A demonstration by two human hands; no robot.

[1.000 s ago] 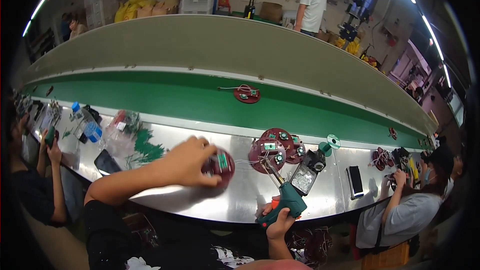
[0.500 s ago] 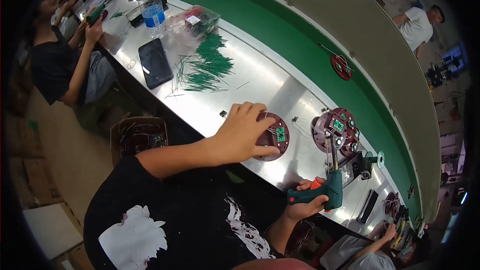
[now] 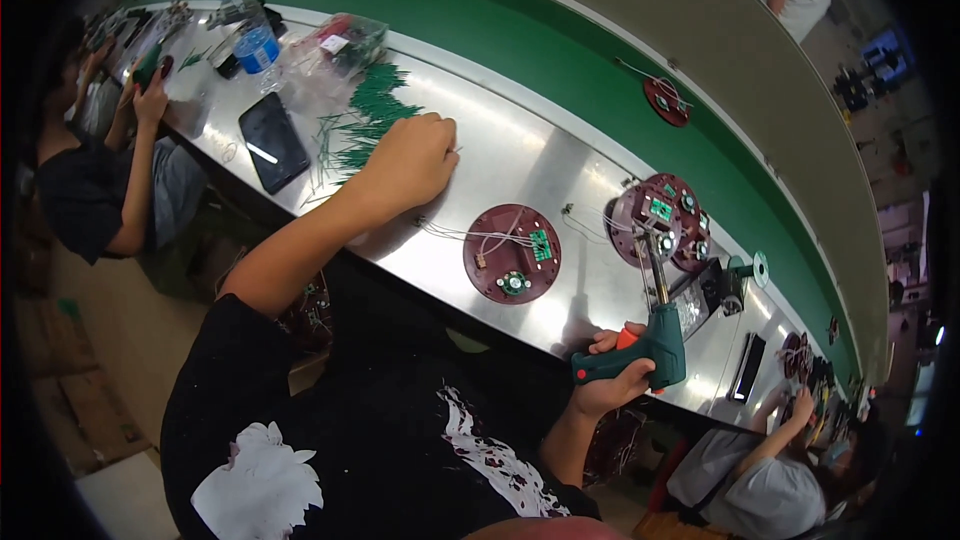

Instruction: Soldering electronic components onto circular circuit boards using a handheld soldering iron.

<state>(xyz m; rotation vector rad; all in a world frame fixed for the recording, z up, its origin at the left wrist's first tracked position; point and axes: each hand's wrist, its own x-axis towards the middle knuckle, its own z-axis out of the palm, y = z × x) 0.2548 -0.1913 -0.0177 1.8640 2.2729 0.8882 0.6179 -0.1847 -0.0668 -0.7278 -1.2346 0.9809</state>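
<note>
My left hand (image 3: 418, 155) is closed, its fingers curled under at the right edge of a pile of thin green wire pieces (image 3: 375, 100). Whatever those fingers hold, if anything, is hidden. My right hand (image 3: 608, 390) grips a dark green soldering gun (image 3: 660, 348) with an orange trigger, its long metal tip pointing up and away. Between the hands lies a round dark red disc (image 3: 490, 265) bearing a green circuit board, a small round green-rimmed part and white wires that run off its left side. More such discs (image 3: 630, 225) sit just beyond the gun's tip, partly overlapping.
A black phone (image 3: 273, 145), a blue-capped water bottle (image 3: 257, 45) and a plastic-wrapped box (image 3: 345, 45) stand on the metal bench at left. A solder spool (image 3: 742, 270) is at right. Another disc (image 3: 667, 100) lies on the green strip. Co-workers sit at both sides.
My left hand has left the round disc and moved up and left to the green wire pieces, its fingers closing. My right hand still holds the soldering gun. The view has shifted slightly.
</note>
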